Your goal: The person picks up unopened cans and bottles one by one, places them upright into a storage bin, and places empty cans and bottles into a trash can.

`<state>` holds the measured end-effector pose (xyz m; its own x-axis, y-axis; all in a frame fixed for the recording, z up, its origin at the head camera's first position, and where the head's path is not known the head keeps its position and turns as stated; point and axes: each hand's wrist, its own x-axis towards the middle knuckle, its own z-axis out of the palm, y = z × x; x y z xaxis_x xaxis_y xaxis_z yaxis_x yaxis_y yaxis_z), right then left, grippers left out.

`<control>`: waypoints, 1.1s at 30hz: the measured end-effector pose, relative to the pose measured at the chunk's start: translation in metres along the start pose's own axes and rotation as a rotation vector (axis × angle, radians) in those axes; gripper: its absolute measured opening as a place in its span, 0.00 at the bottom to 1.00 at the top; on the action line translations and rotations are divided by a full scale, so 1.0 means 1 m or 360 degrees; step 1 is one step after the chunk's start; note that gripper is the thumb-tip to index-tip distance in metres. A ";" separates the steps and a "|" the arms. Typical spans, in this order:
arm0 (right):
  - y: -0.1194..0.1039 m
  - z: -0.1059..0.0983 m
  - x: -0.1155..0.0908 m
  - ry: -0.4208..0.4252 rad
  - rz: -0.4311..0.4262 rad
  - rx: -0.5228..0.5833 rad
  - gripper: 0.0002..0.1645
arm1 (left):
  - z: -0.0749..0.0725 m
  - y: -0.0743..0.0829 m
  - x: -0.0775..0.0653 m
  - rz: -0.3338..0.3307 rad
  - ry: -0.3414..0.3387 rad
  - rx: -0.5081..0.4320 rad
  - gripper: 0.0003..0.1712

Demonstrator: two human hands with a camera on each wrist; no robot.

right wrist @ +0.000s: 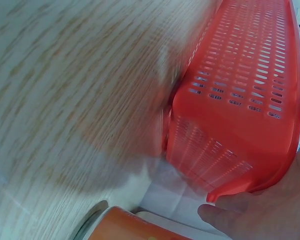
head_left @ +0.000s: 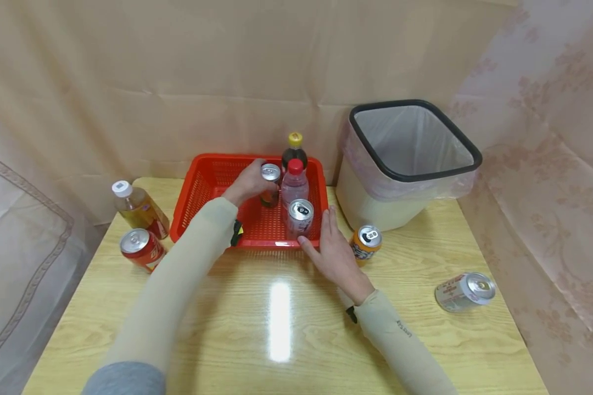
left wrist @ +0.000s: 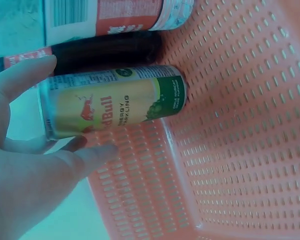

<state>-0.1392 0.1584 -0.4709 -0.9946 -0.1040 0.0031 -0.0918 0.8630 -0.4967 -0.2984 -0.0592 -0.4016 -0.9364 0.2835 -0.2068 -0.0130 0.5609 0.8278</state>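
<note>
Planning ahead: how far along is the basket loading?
Looks done: clear bottle, dark bottle and silver can in the red basket. In hand: left hand holds Red Bull can inside it. Left, presumably: white-capped bottle, red can, orange can and pale can outside.

The left hand (head_left: 251,184) grips and the right hand (head_left: 335,252) holds its fingers (head_left: 328,222) straight, both arms reaching in from the near side.
The left arm (head_left: 158,323) slants from the near left toward the far middle in a pale sleeve (head_left: 197,247), with grey cloth (head_left: 126,378) at its near end and a dark band (head_left: 236,233) by the wrist (head_left: 230,196). The left hand lies farther off than the right, its digits (left wrist: 30,77) set on opposite sides of its hold. The right arm (head_left: 420,362) angles in from the near right, its sleeve bearing small dark writing (head_left: 404,329). The right hand's fingers lie close together, pointing to the far side, the thumb (head_left: 306,247) spread out to the left.
</note>
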 end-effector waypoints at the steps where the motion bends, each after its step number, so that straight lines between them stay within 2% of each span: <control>1: 0.001 0.000 0.001 0.0000 -0.0002 -0.0003 0.64 | -0.001 0.000 -0.001 0.0014 -0.0017 -0.0016 0.39; 5: 0.001 -0.001 0.003 0.0018 -0.0006 -0.0016 0.64 | -0.002 0.001 -0.005 0.0088 -0.0031 -0.0028 0.39; 13: 0.002 -0.002 0.005 0.0048 -0.0047 -0.0012 0.64 | -0.007 0.009 -0.014 0.0214 0.0139 0.0003 0.48; 18: 0.002 -0.001 0.006 0.0049 -0.0051 -0.0016 0.64 | -0.012 0.019 -0.031 0.0254 0.0324 -0.0019 0.46; 22: 0.002 -0.001 0.006 0.0044 -0.0047 -0.0011 0.64 | -0.014 0.025 -0.046 0.0365 0.0441 -0.0068 0.44; 26: 0.002 0.000 0.007 0.0025 -0.0036 -0.0005 0.65 | -0.013 0.027 -0.061 0.0478 0.0491 -0.0125 0.42; 33: 0.003 -0.003 0.008 0.0037 -0.0020 -0.0019 0.64 | -0.012 0.029 -0.081 0.0589 0.0516 -0.0081 0.40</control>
<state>-0.1477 0.1619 -0.4698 -0.9942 -0.1033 0.0295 -0.1046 0.8677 -0.4860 -0.2276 -0.0752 -0.3543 -0.9422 0.1956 0.2720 0.3315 0.4270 0.8413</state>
